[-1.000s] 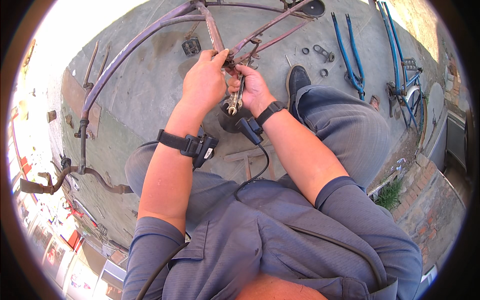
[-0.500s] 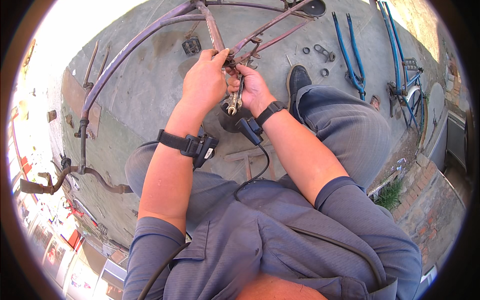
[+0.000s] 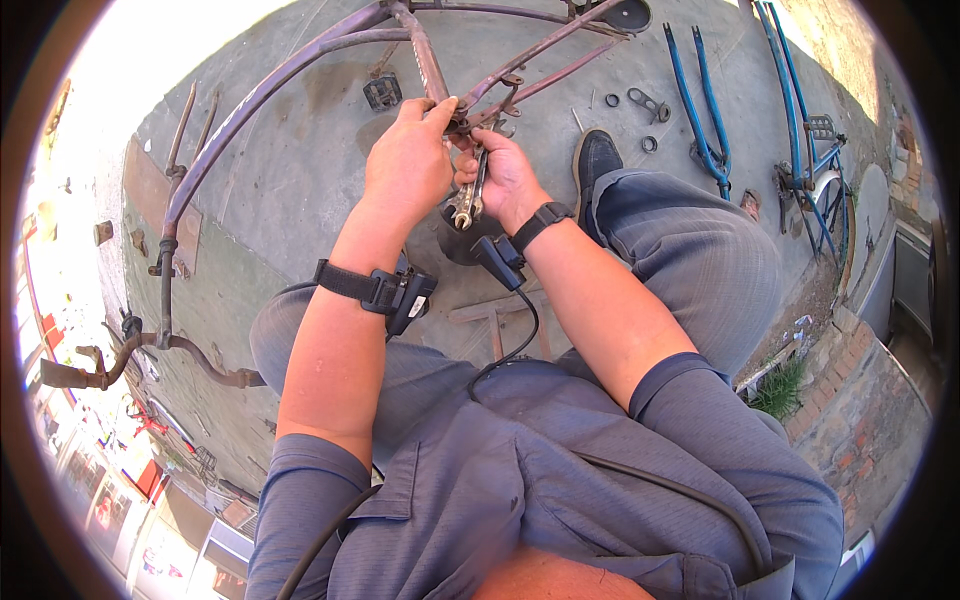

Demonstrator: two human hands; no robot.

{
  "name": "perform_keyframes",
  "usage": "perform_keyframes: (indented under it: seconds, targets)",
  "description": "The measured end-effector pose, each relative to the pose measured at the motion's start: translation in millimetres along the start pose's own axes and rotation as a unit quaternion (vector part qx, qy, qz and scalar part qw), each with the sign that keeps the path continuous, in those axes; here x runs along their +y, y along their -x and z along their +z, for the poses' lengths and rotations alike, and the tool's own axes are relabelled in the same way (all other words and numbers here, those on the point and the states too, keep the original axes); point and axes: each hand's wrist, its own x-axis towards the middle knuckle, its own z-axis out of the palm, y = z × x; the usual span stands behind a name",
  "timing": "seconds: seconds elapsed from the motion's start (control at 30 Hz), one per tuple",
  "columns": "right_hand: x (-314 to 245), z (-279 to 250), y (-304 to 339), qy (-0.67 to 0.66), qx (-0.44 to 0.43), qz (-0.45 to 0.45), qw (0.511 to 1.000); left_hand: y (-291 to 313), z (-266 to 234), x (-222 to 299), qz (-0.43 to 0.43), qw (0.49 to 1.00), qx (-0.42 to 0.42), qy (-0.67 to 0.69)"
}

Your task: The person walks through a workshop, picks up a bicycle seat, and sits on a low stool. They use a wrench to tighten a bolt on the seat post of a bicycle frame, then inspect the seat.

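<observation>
A worn purple bicycle frame [image 3: 428, 70] lies ahead of me, with its bottom bracket end between my two hands. My left hand [image 3: 408, 158] is closed on the frame at that end, index finger pressed to the tube just above the bracket. Close by on the right, my right hand [image 3: 510, 182] grips several metal wrenches [image 3: 466, 208]. Their lower ends hang below the fingers, while an open jaw shows past the knuckles near the bracket. What the left fingertips touch underneath is hidden.
A black pedal [image 3: 382, 94] lies left of the frame tube. Right of my shoe [image 3: 600, 165] are a crank-like part [image 3: 652, 106], small rings [image 3: 650, 144] and a blue fork [image 3: 700, 110]. A blue bicycle frame [image 3: 800, 150] stands farther right; handlebars [image 3: 150, 340] are at left.
</observation>
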Motion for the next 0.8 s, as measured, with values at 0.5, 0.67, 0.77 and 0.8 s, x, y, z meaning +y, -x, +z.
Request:
perform_keyframes:
  seconds: [0.5, 0.67, 0.77, 0.8]
  targets:
    - [-1, 2, 0, 0.029, 0.003, -0.004, 1.000, 0, 0, -1, 0.004, 1.000, 0.005, 0.007]
    - [-6, -4, 1, 0.146, 0.093, -0.029, 0.984, 2, 1, -3, 0.009, 1.000, 0.002, 0.016]
    - [-11, -13, 3, 0.213, 0.170, -0.053, 0.961, 3, 0, -4, 0.011, 1.000, -0.003, 0.019]
    - [-14, -17, 4, 0.223, 0.180, -0.054, 0.957, 4, 0, -5, 0.014, 1.000, -0.003, 0.019]
